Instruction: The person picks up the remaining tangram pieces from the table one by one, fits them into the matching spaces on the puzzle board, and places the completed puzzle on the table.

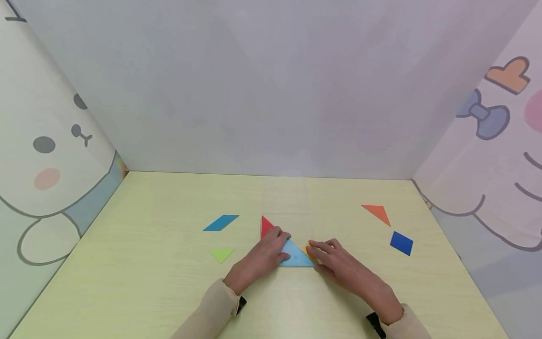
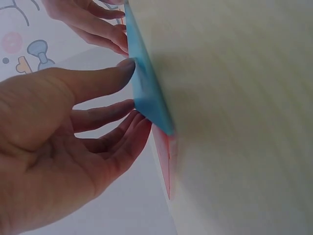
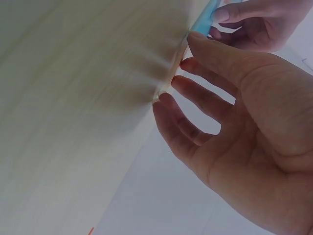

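My left hand (image 1: 267, 252) rests on a flat light blue triangle (image 1: 298, 258), its thumb pressing the face and its fingers near the upper edge. A red triangle (image 1: 266, 226) adjoins it, partly covered by that hand. At the blue triangle's right slope, my right hand (image 1: 340, 264) holds a small yellow-orange piece (image 1: 305, 251) between bent fingers and thumb. Those fingers hide most of the piece, so its shape does not show. In the right wrist view, the thumb tip touches near the corner of the light blue triangle (image 3: 205, 22).
Left of the hands lie a blue parallelogram (image 1: 221, 223) and a lime green triangle (image 1: 222, 255). Off to the right are an orange triangle (image 1: 378, 213) and a dark blue square (image 1: 401, 243). A pale wooden table (image 1: 139, 292) meets a grey back wall (image 1: 271, 94) and cartoon-printed side panels.
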Demonstrator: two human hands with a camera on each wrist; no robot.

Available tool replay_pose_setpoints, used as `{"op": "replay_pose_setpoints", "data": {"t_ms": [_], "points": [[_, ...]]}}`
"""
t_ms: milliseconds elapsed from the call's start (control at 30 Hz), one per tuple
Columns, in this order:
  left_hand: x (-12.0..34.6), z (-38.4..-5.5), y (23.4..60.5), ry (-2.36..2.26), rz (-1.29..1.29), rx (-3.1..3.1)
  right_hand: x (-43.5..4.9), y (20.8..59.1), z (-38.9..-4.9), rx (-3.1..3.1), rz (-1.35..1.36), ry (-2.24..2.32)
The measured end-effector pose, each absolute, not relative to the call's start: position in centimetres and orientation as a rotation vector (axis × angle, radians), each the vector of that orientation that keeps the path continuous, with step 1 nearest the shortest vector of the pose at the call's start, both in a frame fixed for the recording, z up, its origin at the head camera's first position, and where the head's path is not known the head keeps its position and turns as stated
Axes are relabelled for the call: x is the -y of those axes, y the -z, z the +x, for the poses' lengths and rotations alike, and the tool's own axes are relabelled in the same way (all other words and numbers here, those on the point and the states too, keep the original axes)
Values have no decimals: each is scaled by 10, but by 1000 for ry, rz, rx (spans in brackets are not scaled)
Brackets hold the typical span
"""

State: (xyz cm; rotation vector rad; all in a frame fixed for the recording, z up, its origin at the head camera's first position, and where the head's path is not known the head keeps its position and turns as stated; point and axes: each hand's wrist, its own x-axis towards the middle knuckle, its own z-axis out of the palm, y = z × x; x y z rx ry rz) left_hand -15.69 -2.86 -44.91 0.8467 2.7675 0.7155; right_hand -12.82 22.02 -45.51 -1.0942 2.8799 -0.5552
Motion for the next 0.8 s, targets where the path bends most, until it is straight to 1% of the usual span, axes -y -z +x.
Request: {"op": "replay_pose_setpoints", "data": {"t_ms": [433, 800], "points": [[28, -157, 452, -642, 946, -2773, -220, 456, -128, -2894, -1138, 568], [30, -158, 451, -638, 979, -2813, -221, 457, -128, -2903, -1158, 588]]}}
